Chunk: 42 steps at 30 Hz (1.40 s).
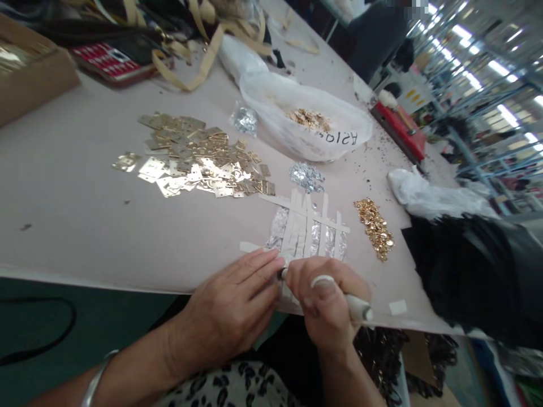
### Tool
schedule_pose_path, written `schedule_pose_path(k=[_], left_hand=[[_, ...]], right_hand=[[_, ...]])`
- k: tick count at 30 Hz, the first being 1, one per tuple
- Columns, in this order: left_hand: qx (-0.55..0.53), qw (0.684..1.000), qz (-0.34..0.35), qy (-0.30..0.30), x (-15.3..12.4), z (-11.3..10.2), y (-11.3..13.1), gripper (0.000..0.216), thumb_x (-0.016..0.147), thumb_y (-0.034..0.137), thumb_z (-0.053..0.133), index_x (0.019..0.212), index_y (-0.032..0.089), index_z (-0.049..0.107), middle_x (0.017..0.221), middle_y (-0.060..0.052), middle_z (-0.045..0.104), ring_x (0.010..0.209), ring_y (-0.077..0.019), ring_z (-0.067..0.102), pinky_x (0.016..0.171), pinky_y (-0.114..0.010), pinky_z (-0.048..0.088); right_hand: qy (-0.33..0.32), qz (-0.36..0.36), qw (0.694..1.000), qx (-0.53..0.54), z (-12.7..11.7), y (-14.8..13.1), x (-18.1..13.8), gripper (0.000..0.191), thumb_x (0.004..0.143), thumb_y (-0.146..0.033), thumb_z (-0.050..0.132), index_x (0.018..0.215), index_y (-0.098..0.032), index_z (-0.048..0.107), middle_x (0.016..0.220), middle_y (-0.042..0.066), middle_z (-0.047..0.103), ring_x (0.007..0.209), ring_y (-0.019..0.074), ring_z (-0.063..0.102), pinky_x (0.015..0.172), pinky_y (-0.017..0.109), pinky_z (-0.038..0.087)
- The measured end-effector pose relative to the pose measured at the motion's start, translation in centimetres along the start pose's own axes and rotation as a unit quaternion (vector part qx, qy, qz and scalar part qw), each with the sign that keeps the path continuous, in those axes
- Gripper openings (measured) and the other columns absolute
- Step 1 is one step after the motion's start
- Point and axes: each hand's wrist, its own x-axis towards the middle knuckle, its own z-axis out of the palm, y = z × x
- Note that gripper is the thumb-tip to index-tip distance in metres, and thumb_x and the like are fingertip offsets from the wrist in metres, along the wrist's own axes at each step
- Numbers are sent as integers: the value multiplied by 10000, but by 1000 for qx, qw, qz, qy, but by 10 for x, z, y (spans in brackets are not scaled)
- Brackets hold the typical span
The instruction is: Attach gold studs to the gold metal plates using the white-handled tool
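Observation:
In the head view my right hand (328, 291) is closed in a fist round a tool with a white handle (358, 308). Its narrow dark end points left, towards my other fingertips; what it touches there is hidden. My left hand (237, 299) lies with its fingers stretched out close together at the table's front edge. Those fingertips rest beside the tool's tip, and whatever is under them cannot be made out. Just beyond both hands, a patch of clear plastic (278, 226) is fixed to the table with strips of white tape (299, 226).
Gold metal plates (190, 158) lie heaped at left. Small silver pieces (305, 176) and small gold pieces (375, 229) form separate piles. Behind stands a white bag (292, 138) of gold parts. Black sheets (470, 277) overhang the right edge; a cardboard box (34, 73) is far left.

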Motion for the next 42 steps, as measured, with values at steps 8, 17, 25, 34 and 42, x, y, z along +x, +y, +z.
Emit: schedule_pose_path(k=[8,17,25,34,42], left_hand=[[-33,999,11,42,2,-7,2,65,869,62,599,857,118,629,1010,-106,652,1065,-237,602,1026,-397,546],[-37,999,12,31,3,-9,3,110,907,64,548,850,130,615,937,-106,645,962,-235,597,874,-379,557],[-1,996,-67,53,11,-32,-9,187,937,69,480,987,171,628,998,-73,652,930,-206,596,841,-344,539],[318,945,-73,-41,30,-69,-98,242,907,59,500,1047,132,684,1096,-147,703,1049,-307,632,923,-468,526],[336,936,-60,-87,34,-66,-103,348,869,3,460,1023,145,738,1031,-130,721,934,-297,656,829,-456,566]], right_hand=[[61,-71,989,117,-8,-20,16,406,968,-306,523,607,-226,355,457,-111,272,356,53,253,414,221,331],[-11,115,972,-203,-22,-10,10,346,924,-365,628,626,-211,543,517,-59,488,460,95,434,489,238,374],[-235,193,840,-449,-37,-6,-4,209,869,-229,620,1048,-258,725,1007,51,761,967,240,689,855,329,482],[-135,172,860,-461,-38,-22,92,109,822,-255,619,834,-226,723,732,5,736,688,182,660,625,262,426],[18,88,842,-531,-74,-24,141,356,900,-356,622,1229,-236,685,897,62,775,755,209,688,734,335,491]])
